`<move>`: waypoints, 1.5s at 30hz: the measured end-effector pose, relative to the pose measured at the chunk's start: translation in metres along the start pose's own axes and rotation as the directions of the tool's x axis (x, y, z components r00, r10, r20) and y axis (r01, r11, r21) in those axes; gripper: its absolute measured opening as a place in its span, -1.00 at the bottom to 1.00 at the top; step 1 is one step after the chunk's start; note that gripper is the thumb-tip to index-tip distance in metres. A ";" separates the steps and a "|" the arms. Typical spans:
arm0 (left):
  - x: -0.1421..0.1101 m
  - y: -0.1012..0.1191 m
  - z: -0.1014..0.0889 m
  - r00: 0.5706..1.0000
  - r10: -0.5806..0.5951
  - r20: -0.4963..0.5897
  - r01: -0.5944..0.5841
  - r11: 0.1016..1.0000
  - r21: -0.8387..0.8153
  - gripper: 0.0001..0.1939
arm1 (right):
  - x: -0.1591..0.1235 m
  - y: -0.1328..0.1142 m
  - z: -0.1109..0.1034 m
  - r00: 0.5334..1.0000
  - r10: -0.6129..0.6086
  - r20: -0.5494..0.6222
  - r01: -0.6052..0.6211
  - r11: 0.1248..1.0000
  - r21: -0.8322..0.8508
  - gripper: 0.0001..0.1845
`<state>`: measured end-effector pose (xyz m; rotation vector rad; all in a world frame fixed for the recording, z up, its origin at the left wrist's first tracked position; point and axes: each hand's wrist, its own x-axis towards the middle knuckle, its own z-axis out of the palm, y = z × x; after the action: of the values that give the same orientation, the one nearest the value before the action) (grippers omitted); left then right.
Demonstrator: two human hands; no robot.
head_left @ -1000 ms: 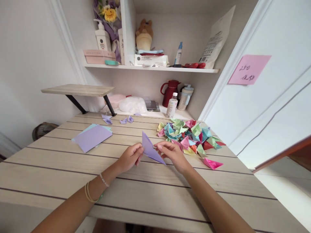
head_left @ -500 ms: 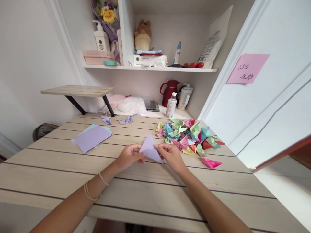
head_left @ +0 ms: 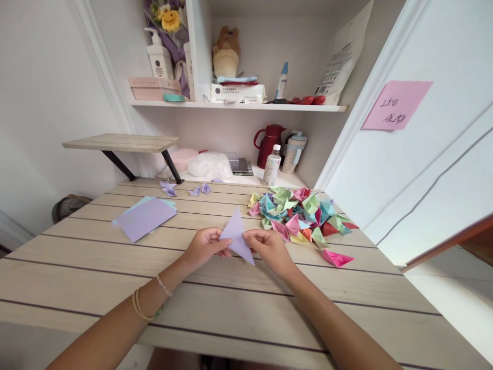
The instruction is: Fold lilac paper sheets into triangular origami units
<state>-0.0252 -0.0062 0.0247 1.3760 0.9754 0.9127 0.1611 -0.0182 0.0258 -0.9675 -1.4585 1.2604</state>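
A folded sheet of purple paper (head_left: 235, 232), triangular in outline, is held just above the slatted table (head_left: 215, 308). My left hand (head_left: 208, 244) pinches its left corner, thumb on top. On the opposite side my right hand (head_left: 267, 247) grips the edge between thumb and fingers; some fingertips are hidden behind the paper. Right of my hands lies a heap of colourful folded paper boats (head_left: 295, 210), and a bright pink boat (head_left: 338, 258) sits apart in front of it. To the left rests a stack of purple and light-blue sheets (head_left: 146, 218).
Several small purple folded pieces (head_left: 200, 189) lie near the back of the table. A small raised wooden shelf (head_left: 123, 143) on black legs stands at back left. Behind are a plastic bottle (head_left: 271, 165), a dark red jug (head_left: 268, 145) and a loaded wall shelf (head_left: 239, 106).
The purple paper has turned slightly in my hands, its lower corner shifting down and left. My left thumb now lies further over its face. The camera view has shifted a little.
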 end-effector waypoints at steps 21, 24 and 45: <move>0.002 -0.005 -0.007 0.986 0.007 0.166 0.002 0.998 -0.056 -0.74 | -0.004 -0.009 0.000 0.954 0.255 0.159 -0.290 0.921 0.261 -0.74; 0.003 -0.005 -0.007 0.985 0.007 0.170 0.002 0.999 -0.053 -0.73 | -0.005 -0.011 0.000 0.955 0.244 0.167 -0.281 0.924 0.257 -0.75; 0.005 -0.011 -0.013 0.982 0.005 0.188 0.011 0.996 -0.085 -0.67 | -0.004 -0.015 -0.008 0.967 0.130 0.217 -0.156 0.982 0.105 -0.57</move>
<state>-0.0360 0.0030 0.0143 1.3609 0.7860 0.7969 0.1702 -0.0223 0.0403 -0.8926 -1.4719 1.5788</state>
